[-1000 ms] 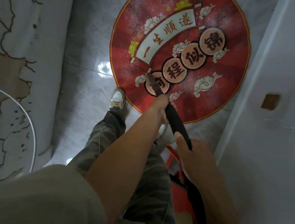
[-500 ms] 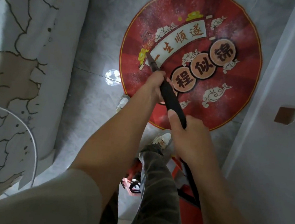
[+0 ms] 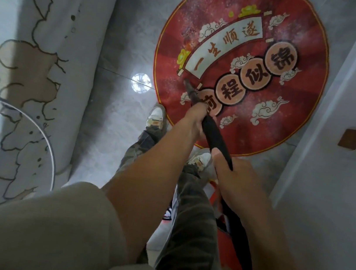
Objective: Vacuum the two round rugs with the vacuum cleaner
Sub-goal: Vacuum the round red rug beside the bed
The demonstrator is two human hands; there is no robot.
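Observation:
A round red rug (image 3: 288, 127) with cream clouds and printed characters lies on the grey floor ahead of me. A black vacuum wand (image 3: 215, 138) slants from lower right up to the left, and its narrow tip (image 3: 188, 87) lies over the rug's left part. My left hand (image 3: 194, 118) grips the wand near the front. Farther back, my right hand (image 3: 234, 179) grips the same wand. The red vacuum body (image 3: 232, 245) sits low on the floor beneath my right forearm, mostly hidden. Only this one rug is in view.
A bed with a cartoon-print cover (image 3: 33, 68) fills the left side. A white wall (image 3: 337, 180) with a small brown square (image 3: 351, 138) stands close on the right. My shoes (image 3: 156, 116) stand at the rug's near edge on the glossy tiled floor (image 3: 115, 114).
The wand tip went forward and left over the rug, then came back a little. My feet shifted at the rug's near edge, and the view tilted slightly.

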